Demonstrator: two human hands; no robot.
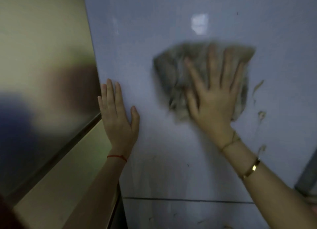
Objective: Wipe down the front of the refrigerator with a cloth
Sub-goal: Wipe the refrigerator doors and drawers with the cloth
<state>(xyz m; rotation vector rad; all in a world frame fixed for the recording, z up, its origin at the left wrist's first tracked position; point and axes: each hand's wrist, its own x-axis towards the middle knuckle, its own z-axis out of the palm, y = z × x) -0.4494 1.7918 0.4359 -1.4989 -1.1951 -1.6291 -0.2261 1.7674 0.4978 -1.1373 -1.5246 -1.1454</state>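
The refrigerator's pale grey-blue door [154,31] fills most of the view. A crumpled grey-brown cloth [171,74] lies flat against the door, blurred by motion. My right hand [214,95] presses on the cloth with fingers spread, palm against it. My left hand [118,115] rests flat on the bare door near its left edge, fingers up, holding nothing. A dark seam [188,200] crosses the door low down, between the upper and lower doors.
A glossy beige cabinet panel [42,57] stands left of the refrigerator, with a dark groove [56,156] running along it. Smudges and peeling marks [260,115] dot the door's right side. A bright reflection [199,24] shows above the cloth.
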